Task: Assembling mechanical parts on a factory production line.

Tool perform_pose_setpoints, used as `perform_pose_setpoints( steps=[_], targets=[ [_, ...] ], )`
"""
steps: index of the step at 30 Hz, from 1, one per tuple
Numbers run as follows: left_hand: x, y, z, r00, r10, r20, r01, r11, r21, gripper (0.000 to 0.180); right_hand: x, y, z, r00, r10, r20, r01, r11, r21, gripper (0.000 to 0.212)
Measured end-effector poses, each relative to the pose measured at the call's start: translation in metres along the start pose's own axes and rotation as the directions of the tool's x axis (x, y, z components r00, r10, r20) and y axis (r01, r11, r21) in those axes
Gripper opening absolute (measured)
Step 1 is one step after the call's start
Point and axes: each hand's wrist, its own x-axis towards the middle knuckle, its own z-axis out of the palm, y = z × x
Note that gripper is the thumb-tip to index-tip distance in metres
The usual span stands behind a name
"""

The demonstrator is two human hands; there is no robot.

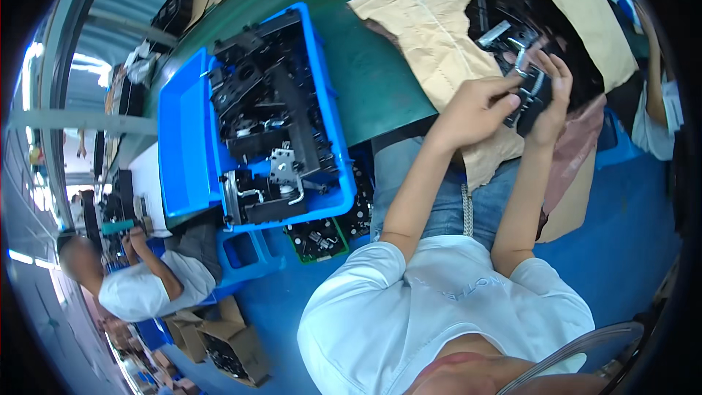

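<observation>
My right hand (550, 106) is wrapped around a black metal part (536, 96) that carries a shiny spring-like piece. From the left, my left hand (474, 108) reaches to the same part, its thumb and fingers closed on the near edge. Just what the left fingertips pinch is partly hidden and small. Both hands are over the near edge of a tan paper sack (428, 29), torn open at the top. Inside the sack lie dark metal pieces (504, 4) and a few silvery ones, blurred behind my fingers.
A blue bin (338, 168) heaped with black metal assemblies stands left on the green table (373, 73); another blue bin (186, 139) adjoins it. Below are a green-rimmed crate (322, 257) and cardboard boxes (245, 347). Co-workers sit at left (146, 285) and far right (658, 113).
</observation>
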Motion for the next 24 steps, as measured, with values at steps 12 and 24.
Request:
perform_pose_setpoints(
  steps=[12, 24],
  targets=[
    [-0.003, -0.002, 0.009, 0.932, 0.363, -0.003, -0.325, 0.839, 0.436, 0.057, 0.003, -0.026, -0.009, 0.990, 0.140, -0.010, -0.132, 0.951, 0.279, 0.046],
    [-0.009, 0.006, -0.018, 0.829, 0.415, -0.376, -0.375, 0.910, 0.179, 0.075, 0.033, -0.033, 0.076, 0.963, -0.217, 0.158, 0.212, 0.976, 0.051, 0.032]
  ],
)
